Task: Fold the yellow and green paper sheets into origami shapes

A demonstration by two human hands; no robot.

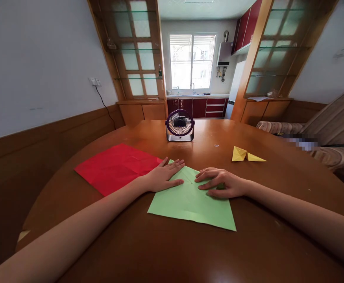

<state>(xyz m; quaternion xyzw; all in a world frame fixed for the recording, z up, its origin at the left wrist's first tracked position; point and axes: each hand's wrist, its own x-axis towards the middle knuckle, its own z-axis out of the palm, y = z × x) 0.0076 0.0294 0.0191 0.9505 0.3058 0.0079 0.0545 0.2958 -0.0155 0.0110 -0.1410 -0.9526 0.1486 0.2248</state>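
Green paper sheet [189, 202] lies flat on the brown wooden tabletop [172, 251], in front of the small purple desk fan [180, 125]. Its far corner is folded toward the middle, leaving visible crease lines. Left hand [163, 177] rests palm-down on the sheet's far left edge, fingers extended, grip released. Right hand [221, 182] presses on the far right part with fingers curled loosely, pinching nothing; also released. Red paper sheet [117, 167], already creased, lies to the left of the green sheet, touching or just beside it. Folded yellow paper piece [245, 155] sits to the right of the fan, well apart from the green sheet. Judgement: green sheet is light, thin, flexible and slides easily on polished wood; best held at edges or corners, flattened under fingertips while creasing.
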